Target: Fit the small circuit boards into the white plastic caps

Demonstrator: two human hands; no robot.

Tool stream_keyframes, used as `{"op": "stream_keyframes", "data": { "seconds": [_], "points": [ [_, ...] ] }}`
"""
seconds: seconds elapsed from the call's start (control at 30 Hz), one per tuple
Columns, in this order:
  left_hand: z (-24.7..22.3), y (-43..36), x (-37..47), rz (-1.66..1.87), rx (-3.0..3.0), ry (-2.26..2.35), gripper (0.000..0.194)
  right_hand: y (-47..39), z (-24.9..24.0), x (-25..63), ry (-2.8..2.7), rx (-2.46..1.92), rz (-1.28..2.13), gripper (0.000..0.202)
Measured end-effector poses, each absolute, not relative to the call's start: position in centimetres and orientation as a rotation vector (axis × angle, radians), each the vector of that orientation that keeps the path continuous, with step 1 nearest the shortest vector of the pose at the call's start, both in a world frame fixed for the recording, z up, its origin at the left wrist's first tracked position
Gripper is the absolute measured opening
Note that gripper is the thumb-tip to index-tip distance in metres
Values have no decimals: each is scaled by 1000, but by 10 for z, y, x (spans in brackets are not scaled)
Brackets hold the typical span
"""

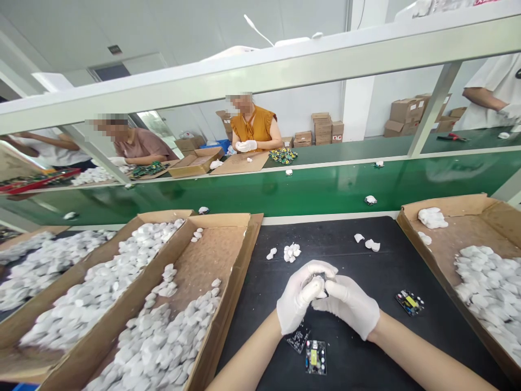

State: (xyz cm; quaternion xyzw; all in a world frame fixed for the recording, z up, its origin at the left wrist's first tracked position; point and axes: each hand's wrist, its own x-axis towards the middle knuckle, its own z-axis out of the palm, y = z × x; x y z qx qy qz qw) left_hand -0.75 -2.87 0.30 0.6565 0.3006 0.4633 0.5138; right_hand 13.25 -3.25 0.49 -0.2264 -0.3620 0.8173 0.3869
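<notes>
Both my hands wear white gloves and meet over the black mat. Between the fingers of my left hand and my right hand is a small circuit board with a white piece against it, mostly covered by the fingers. Below my left hand lie a dark board and, beside it, a board with a yellow part. Another such board rests right of my right hand. Small white pieces sit beyond my hands, with a few more farther right.
Cardboard trays of white pieces flank the mat, one at left and one at right. Behind runs a green conveyor carrying small white-topped items. Several people work on its far side, under a metal frame.
</notes>
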Motion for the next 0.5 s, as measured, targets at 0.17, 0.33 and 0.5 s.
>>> {"op": "stream_keyframes", "data": {
  "seconds": [0.17,0.33,0.5],
  "points": [
    [0,-29,-8,1273,1874,814,42,-33,8,132,-959,-478,2066,26],
    [-3,-27,-7,1356,2165,815,41,-30,7,134,-1153,-580,1904,29],
    [-7,-27,-10,1229,1947,701,57,-31,20,136,-1369,-669,1802,30]
  ]
}}
